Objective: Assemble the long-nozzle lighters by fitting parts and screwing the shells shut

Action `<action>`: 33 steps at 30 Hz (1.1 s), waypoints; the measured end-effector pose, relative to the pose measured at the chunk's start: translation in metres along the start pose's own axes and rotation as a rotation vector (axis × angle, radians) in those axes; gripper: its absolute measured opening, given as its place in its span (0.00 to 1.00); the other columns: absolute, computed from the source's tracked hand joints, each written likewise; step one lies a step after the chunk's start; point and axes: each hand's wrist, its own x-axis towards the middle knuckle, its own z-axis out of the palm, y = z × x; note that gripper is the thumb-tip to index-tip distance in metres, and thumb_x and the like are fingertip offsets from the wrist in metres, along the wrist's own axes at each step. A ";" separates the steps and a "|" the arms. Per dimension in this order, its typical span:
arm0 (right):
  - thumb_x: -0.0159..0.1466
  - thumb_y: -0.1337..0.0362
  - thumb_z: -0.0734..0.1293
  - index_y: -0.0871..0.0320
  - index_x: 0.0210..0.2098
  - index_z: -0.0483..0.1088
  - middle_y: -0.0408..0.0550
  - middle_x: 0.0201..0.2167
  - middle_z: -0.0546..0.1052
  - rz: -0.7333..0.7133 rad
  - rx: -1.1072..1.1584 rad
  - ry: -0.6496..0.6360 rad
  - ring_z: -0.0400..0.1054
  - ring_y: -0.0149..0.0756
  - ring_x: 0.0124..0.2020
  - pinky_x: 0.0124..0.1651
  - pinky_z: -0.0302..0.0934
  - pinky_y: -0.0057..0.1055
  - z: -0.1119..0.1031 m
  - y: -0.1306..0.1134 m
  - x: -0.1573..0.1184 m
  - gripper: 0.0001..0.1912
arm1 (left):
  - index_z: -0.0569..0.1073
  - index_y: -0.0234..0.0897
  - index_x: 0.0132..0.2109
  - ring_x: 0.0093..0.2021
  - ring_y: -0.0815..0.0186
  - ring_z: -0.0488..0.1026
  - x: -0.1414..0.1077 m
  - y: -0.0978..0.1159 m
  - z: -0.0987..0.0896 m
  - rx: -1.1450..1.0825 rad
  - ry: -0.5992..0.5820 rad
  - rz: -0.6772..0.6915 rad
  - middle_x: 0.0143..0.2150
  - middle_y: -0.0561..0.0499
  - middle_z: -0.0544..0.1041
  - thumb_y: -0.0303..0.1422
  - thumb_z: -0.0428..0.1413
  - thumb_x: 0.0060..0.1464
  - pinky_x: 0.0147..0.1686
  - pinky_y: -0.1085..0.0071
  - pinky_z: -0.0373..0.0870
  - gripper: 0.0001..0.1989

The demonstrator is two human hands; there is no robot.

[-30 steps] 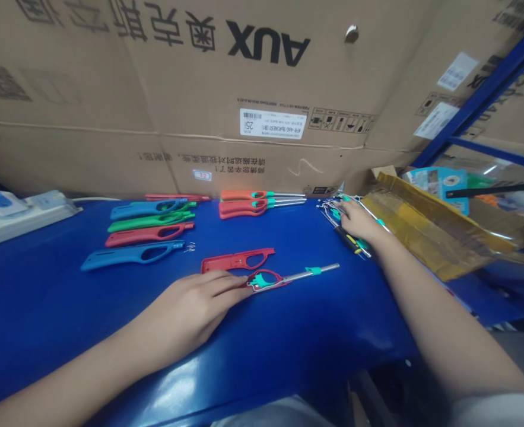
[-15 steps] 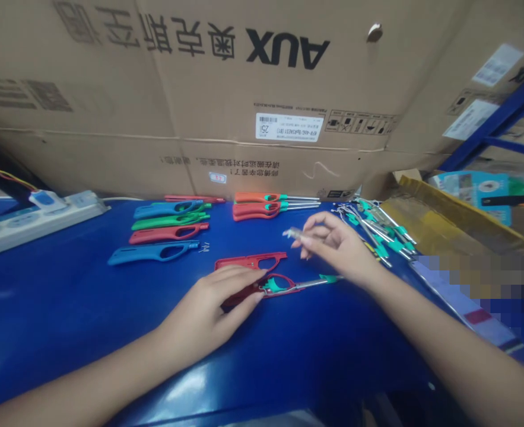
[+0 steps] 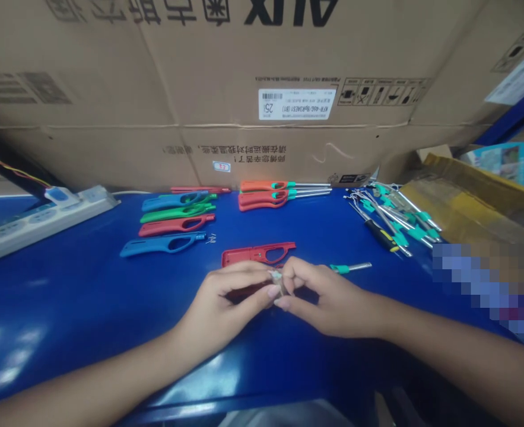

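My left hand (image 3: 226, 296) is closed around a dark red lighter shell (image 3: 248, 293), most of it hidden under the fingers. The fingertips of my right hand (image 3: 328, 296) pinch a small translucent part with a whitish-green end (image 3: 279, 282), right against the left thumb and fingertips. Whether that part sits in the shell cannot be made out. Beyond the right hand a metal lighter tube (image 3: 357, 267) with a green collar sticks out, in line with the shell. Just behind my hands lies another red shell half (image 3: 237, 255), its hollow side up.
Blue (image 3: 164, 244), red and green shells lie in a stack at left, small pins (image 3: 210, 238) beside them. Orange and red lighters (image 3: 262, 200) lie at the back. To the right are a screwdriver (image 3: 381, 235), several metal tubes (image 3: 404, 219) and a carton (image 3: 457, 204). A power strip (image 3: 43, 222) stands far left.
My right hand has come left and down with the small translucent part, from above the lighter to my left fingertips. The left hand keeps its hold. The view has tilted down slightly.
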 end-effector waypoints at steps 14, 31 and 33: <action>0.67 0.66 0.67 0.55 0.44 0.69 0.47 0.43 0.76 -0.186 -0.451 0.019 0.66 0.39 0.44 0.48 0.57 0.39 -0.018 0.016 0.000 0.06 | 0.78 0.34 0.40 0.29 0.66 0.78 0.008 -0.006 -0.011 -0.246 0.079 -0.345 0.32 0.49 0.82 0.42 0.66 0.55 0.32 0.70 0.78 0.15; 0.64 0.65 0.69 0.59 0.35 0.72 0.41 0.26 0.71 0.241 0.073 0.063 0.62 0.26 0.25 0.29 0.58 0.25 -0.020 0.019 0.006 0.03 | 0.82 0.35 0.43 0.26 0.70 0.73 0.012 -0.007 -0.015 -0.144 -0.020 -0.483 0.33 0.49 0.82 0.43 0.66 0.53 0.28 0.74 0.74 0.16; 0.64 0.63 0.70 0.59 0.35 0.71 0.39 0.22 0.70 0.367 0.258 0.028 0.64 0.26 0.23 0.28 0.59 0.25 -0.022 0.019 0.006 0.07 | 0.82 0.36 0.44 0.27 0.70 0.74 0.011 -0.008 -0.015 -0.155 -0.037 -0.487 0.35 0.49 0.83 0.42 0.66 0.53 0.28 0.75 0.74 0.16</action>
